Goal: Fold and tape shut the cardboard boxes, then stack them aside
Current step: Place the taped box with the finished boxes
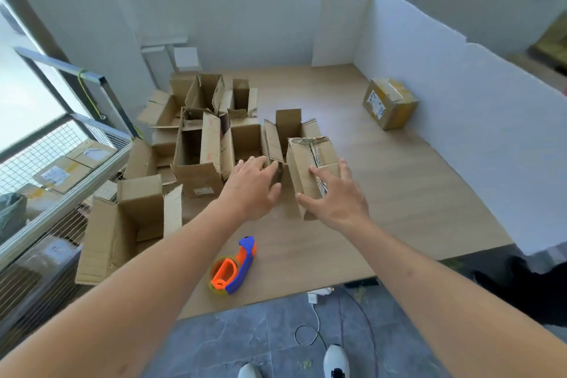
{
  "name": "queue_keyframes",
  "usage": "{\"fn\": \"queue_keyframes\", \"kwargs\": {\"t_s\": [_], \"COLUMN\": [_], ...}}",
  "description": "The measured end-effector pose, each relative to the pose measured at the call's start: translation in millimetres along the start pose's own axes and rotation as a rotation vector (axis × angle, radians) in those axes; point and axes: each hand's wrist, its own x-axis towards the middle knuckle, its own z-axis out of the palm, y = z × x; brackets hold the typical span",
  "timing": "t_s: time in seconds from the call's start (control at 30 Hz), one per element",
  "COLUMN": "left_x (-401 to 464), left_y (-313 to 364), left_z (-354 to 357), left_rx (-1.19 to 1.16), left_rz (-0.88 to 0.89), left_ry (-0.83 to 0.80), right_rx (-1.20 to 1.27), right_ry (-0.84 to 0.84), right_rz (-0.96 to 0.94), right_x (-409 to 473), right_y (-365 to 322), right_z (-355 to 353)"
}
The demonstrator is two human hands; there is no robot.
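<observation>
Head view: we're working on a small taped box at the middle of the wooden table, lying on its side, old tape crinkled along its seam. Our right hand has spread fingers on its near right side, thumb at the lower corner; palm contact is hidden, so we can't tell how firmly we grip. Our left hand is spread too, fingertips reaching the flap of an open box just left of the taped one; the fingertips hide behind the flap edge, so whether they curl over it is unclear.

Left of that, a cluster of open boxes with flaps up; overlaps make the count hard to read. A larger open box hangs over the near left table edge. A sealed box sits apart at far right by the white partition. An orange and blue tape dispenser lies near the front edge, untouched. Shelf boxes at left are blurred behind mesh.
</observation>
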Motion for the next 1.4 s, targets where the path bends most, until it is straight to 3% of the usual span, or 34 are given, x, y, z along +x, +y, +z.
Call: {"fn": "queue_keyframes", "kwargs": {"t_s": [0.37,0.9,1.4], "left_x": [47.2,147.5,306.3], "left_y": [87.4,305.5,327.8], "left_z": [-63.2,-24.4,40.8], "left_rx": [0.049,0.032,0.032], "left_rz": [0.037,-0.023,0.031], "left_ry": [0.073,0.026,-0.092], "right_rx": [0.050,0.069,0.024], "right_ry": [0.148,0.125,0.070], "right_rz": [0.025,0.055,0.174], "right_x": [11.9,55.1,192.7], "right_y": [52.0,256.4,342.0], "right_z": [-101.9,-205.4,-180.8]}}
